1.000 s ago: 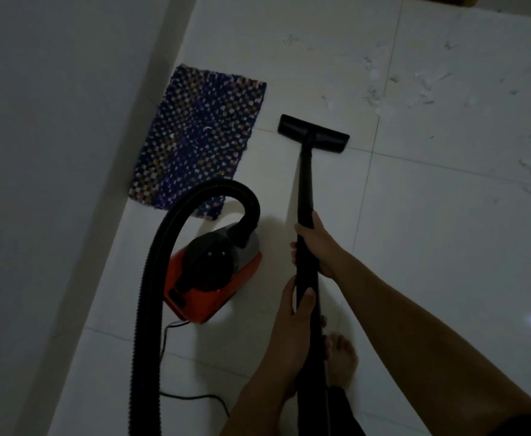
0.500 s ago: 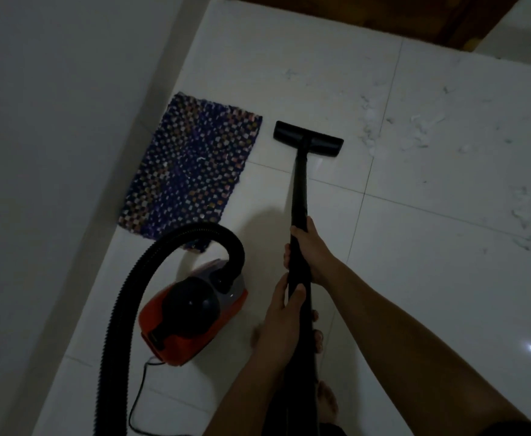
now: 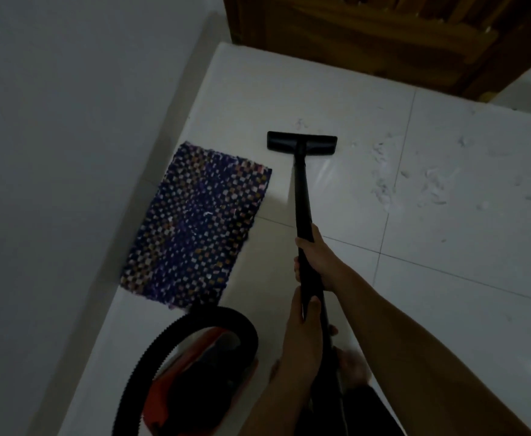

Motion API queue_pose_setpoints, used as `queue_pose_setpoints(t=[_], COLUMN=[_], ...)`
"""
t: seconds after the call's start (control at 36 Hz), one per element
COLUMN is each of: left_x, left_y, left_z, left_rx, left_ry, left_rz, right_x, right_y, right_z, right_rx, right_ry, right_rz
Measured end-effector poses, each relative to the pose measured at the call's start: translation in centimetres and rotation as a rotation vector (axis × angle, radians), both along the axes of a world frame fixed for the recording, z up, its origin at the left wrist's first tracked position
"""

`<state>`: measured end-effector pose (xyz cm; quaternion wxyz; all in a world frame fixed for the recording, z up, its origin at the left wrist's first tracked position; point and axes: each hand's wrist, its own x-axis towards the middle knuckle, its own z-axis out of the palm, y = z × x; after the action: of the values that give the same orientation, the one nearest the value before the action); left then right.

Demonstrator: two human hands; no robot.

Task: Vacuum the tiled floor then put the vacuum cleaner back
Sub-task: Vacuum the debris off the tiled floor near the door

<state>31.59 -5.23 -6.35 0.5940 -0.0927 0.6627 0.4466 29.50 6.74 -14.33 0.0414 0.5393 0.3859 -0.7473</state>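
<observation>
Both hands grip the black vacuum wand (image 3: pixel 302 196). My right hand (image 3: pixel 319 258) holds it higher up the tube, my left hand (image 3: pixel 302 338) just below. The flat black floor nozzle (image 3: pixel 302 143) rests on the white tiled floor (image 3: pixel 446 278), beyond the mat's far right corner. The orange and black vacuum body (image 3: pixel 195 379) sits at the lower left, with its ribbed black hose (image 3: pixel 176 328) arching over it. White scraps of debris (image 3: pixel 383 190) lie scattered on the tiles to the right of the nozzle.
A blue patterned mat (image 3: pixel 195 225) lies left of the wand, close to the grey wall (image 3: pixel 69 152). A dark wooden door (image 3: pixel 383 36) stands at the far end of the floor. My bare foot (image 3: pixel 350 366) shows behind the wand.
The nozzle has slid forward across the tiles, toward the door and past the mat's far edge. The view has shifted forward, so the vacuum body now sits lower in the frame.
</observation>
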Motion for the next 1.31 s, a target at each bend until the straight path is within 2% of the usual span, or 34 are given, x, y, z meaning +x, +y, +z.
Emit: queue_pose_setpoints(t=[0.14,0.28,0.44,0.72,0.94,1.31], left_x=[-2.3,-4.8,-6.6,-8.0,-8.1,-5.9], left_y=[3.5,7.4,12.3,19.6,24.0,28.0], left_z=[-0.6,-1.0,-1.8,-1.1,-0.4,1.1], left_rx=[-0.024,-0.066,0.044,0.066,0.072,0.09], left_ry=[0.084,0.07,0.05,0.001,-0.021,-0.017], left_rz=[-0.048,-0.048,-0.004,-0.018,-0.02,-0.217], right_x=[-2.8,-4.9,-6.7,-7.6,-7.4,-2.2], right_y=[3.5,7.4,12.7,20.3,24.3,28.3], right_z=[-0.5,-1.1,-1.4,-1.6,-1.3,-0.2], right_rx=[-0.001,-0.033,-0.023,0.017,0.085,0.213], right_ry=[0.006,-0.01,-0.025,-0.043,-0.065,-0.209], right_rz=[-0.011,-0.03,-0.032,-0.035,-0.072,-0.228])
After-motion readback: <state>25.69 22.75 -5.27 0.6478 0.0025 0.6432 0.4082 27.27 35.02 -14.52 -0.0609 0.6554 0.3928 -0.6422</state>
